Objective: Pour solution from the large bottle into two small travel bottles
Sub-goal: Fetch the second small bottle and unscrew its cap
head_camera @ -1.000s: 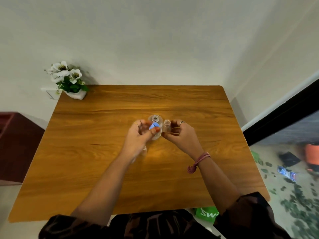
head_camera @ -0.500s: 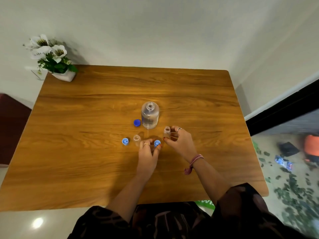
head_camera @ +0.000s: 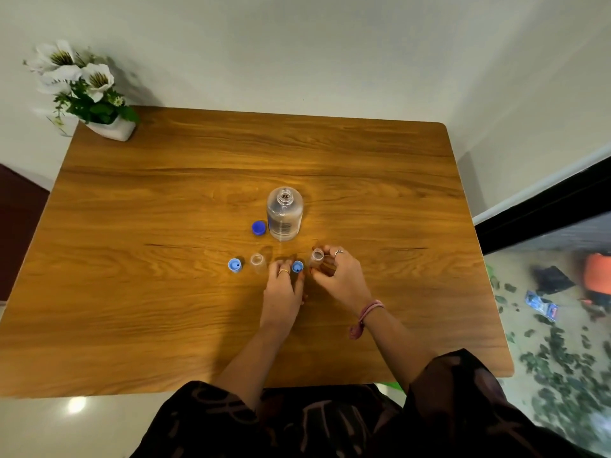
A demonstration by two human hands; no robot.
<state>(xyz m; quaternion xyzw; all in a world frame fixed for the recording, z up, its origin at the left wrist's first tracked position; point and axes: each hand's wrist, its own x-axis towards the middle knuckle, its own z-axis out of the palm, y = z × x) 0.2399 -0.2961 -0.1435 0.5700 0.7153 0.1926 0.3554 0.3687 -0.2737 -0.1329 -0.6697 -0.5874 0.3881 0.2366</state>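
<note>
A large clear bottle (head_camera: 284, 213) stands uncapped and upright mid-table, its dark blue cap (head_camera: 259, 228) lying just left of it. Two small clear travel bottles stand open in front: one (head_camera: 258, 262) free on the table, the other (head_camera: 316, 257) held by my right hand (head_camera: 340, 276), whose fingers curl round it. My left hand (head_camera: 284, 289) pinches a light blue small cap (head_camera: 297, 267) at the table surface between the two small bottles. A second light blue cap (head_camera: 234, 265) lies left of the free small bottle.
The wooden table (head_camera: 165, 292) has a white pot of white flowers (head_camera: 89, 94) on its far left corner. A wall runs behind. Floor clutter lies off the right edge.
One second ago both hands worked at the bottles farther back. My left hand has since brought the light blue cap down to the table; the camera view has shifted and the other caps show.
</note>
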